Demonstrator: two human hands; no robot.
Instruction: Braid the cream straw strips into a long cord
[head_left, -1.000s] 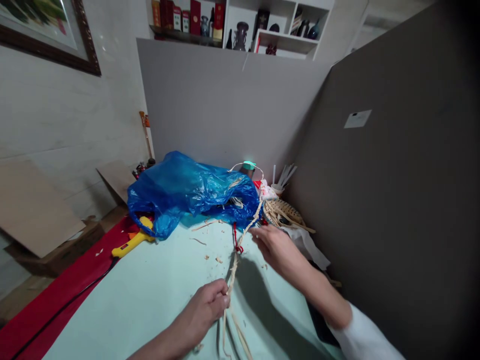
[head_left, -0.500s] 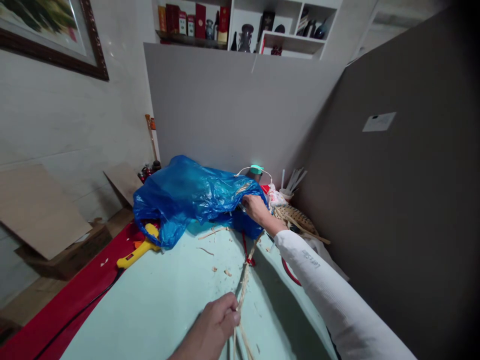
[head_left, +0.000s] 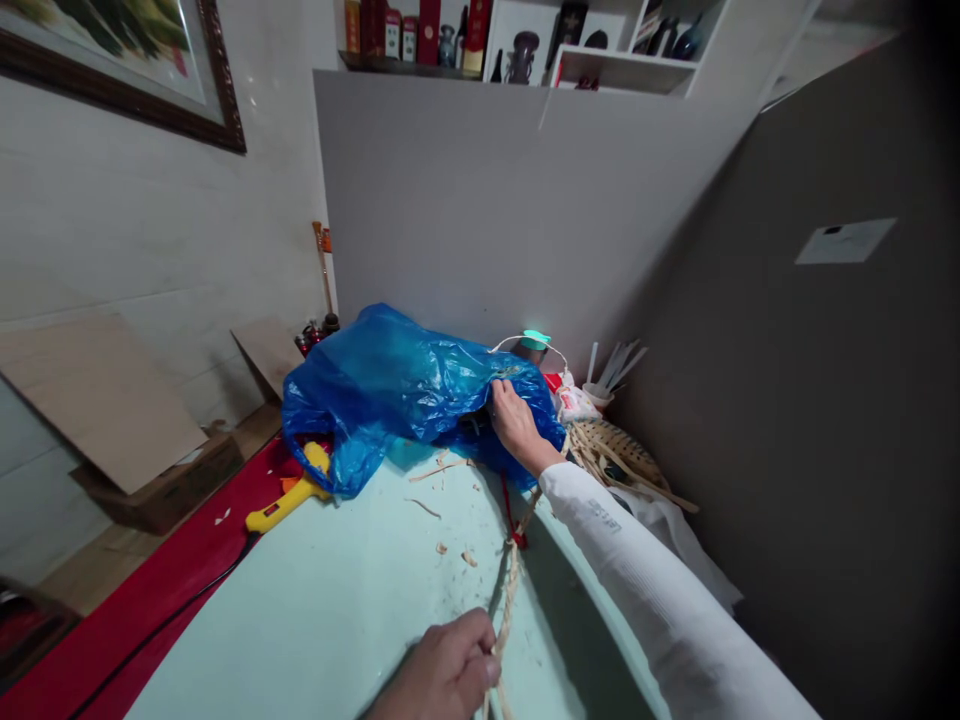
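Observation:
My left hand (head_left: 463, 655) is closed round a pale braided straw cord (head_left: 511, 592), low in the view. The cord runs up from that hand across the light green tabletop (head_left: 352, 580), with a red tie (head_left: 517, 540) round it. My right hand (head_left: 516, 420), in a white sleeve, reaches forward to a blue plastic bag (head_left: 397, 375). Its fingers are pinched at the edge of the bag's dark opening. Whether they also grip something inside is hidden. Loose ends of the cord hang out of view below my left hand.
A yellow glue gun (head_left: 289, 500) lies left of the bag on red cloth (head_left: 161, 595). Straw scraps (head_left: 469, 558) dot the tabletop. At the right are a woven basket (head_left: 626, 450), straw strands and a cup of white sticks (head_left: 600, 392). Grey panels (head_left: 487, 210) stand behind and at the right.
My right hand has lifted the bag's edge slightly, and the dark opening shows more. My left hand keeps hold of the cord. The whole view has shifted, so things appear further right.

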